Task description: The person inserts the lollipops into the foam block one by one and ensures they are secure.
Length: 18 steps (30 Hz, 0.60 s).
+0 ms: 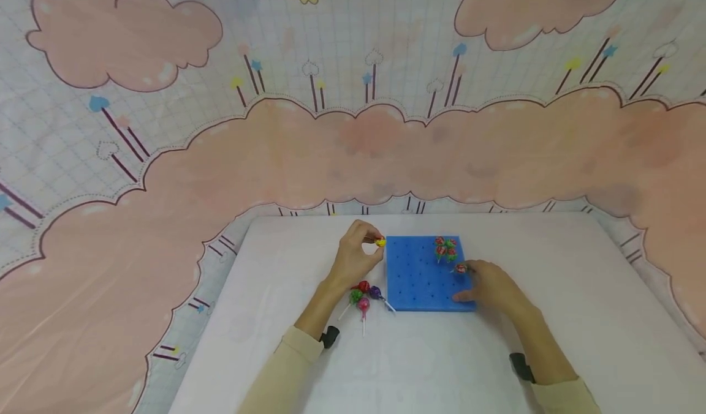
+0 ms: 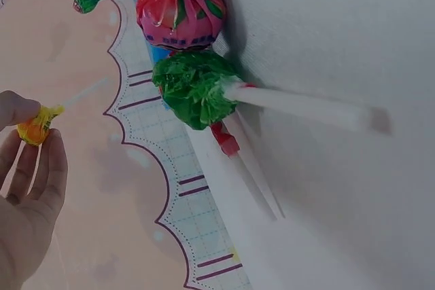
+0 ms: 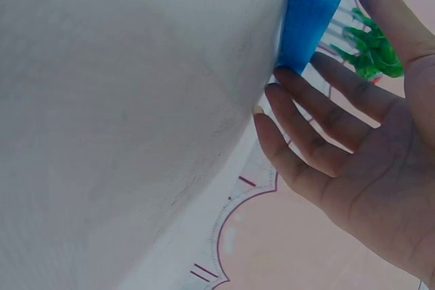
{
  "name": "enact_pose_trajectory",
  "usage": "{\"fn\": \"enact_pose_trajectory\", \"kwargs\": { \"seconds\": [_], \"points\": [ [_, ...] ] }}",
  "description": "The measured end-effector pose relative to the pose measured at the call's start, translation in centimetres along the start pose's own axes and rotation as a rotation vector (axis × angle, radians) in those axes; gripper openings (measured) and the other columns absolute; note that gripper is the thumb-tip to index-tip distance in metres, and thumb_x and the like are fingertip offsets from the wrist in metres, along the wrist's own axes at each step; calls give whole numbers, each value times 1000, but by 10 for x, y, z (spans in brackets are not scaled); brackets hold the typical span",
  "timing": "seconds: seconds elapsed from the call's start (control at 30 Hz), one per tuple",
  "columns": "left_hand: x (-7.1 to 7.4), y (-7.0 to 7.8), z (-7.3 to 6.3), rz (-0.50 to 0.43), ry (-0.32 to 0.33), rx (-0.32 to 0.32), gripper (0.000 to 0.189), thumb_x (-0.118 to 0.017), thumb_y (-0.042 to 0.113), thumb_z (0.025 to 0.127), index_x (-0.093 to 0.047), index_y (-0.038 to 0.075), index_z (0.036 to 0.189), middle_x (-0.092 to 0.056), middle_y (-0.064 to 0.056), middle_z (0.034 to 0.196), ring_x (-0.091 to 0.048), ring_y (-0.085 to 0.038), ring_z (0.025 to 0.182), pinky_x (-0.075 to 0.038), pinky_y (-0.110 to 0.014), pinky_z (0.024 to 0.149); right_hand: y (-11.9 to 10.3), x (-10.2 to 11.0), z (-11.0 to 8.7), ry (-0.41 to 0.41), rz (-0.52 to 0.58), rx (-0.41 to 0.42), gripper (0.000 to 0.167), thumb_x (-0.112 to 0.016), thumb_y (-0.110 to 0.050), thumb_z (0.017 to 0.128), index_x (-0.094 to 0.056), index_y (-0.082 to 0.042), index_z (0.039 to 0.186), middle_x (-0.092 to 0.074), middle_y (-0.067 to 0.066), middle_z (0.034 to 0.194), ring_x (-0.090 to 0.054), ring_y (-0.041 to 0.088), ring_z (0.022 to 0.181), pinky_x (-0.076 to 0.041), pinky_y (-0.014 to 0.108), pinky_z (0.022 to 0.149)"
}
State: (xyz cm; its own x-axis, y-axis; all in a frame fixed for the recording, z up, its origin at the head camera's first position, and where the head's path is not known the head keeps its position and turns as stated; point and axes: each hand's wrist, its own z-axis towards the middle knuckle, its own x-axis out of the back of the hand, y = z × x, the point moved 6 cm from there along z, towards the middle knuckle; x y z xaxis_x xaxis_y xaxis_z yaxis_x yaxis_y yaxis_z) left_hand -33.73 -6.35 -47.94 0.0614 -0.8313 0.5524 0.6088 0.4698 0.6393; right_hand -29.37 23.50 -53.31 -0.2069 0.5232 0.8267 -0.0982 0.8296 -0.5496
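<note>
Two sleeves (image 1: 282,371) are cut off by the bottom edge, with two black wrist pieces (image 1: 330,337) beyond them. Four loose lollipops lie on the table (image 1: 413,365): one pink (image 1: 363,304), one green (image 1: 355,296), one purple (image 1: 375,292) and one red (image 1: 363,286), partly hidden behind its neighbours. The right hand (image 1: 496,286) has its fingers spread, fairly straight, touching the right edge of one blue board (image 1: 410,279), whose holes are too small to count. One wrapped lollipop (image 1: 461,269) is by its index finger; I cannot tell whether its stick sits in a hole. The left hand (image 1: 355,252) pinches one yellow lollipop (image 1: 380,242) beside the board's far left corner. Four clustered lollipops (image 1: 451,252) stand at the far right, sticks mostly hidden from above.
</note>
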Motion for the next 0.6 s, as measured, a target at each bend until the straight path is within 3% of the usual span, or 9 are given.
{"fn": "enact_pose_trajectory", "kwargs": {
  "seconds": [0.23,0.6],
  "points": [
    [-8,5,2,-18,-44,46,31,-80,-3,86,-61,10,106,-56,-1,109,-65,-17,104,-56,-28,97,2,-3,-1,9,9,-7,97,-93,-44,76,-51,13,142,-57,35,140,-49,54,134,-42,66,107],
    [-18,6,9,-26,-64,5,30,-80,-8,84,-60,7,101,-55,-3,107,-65,-18,100,-56,-25,94,-1,0,-3,27,6,-8,95,-92,-44,76,-52,13,141,-57,35,139,-50,54,133,-43,66,107]
  ]
}}
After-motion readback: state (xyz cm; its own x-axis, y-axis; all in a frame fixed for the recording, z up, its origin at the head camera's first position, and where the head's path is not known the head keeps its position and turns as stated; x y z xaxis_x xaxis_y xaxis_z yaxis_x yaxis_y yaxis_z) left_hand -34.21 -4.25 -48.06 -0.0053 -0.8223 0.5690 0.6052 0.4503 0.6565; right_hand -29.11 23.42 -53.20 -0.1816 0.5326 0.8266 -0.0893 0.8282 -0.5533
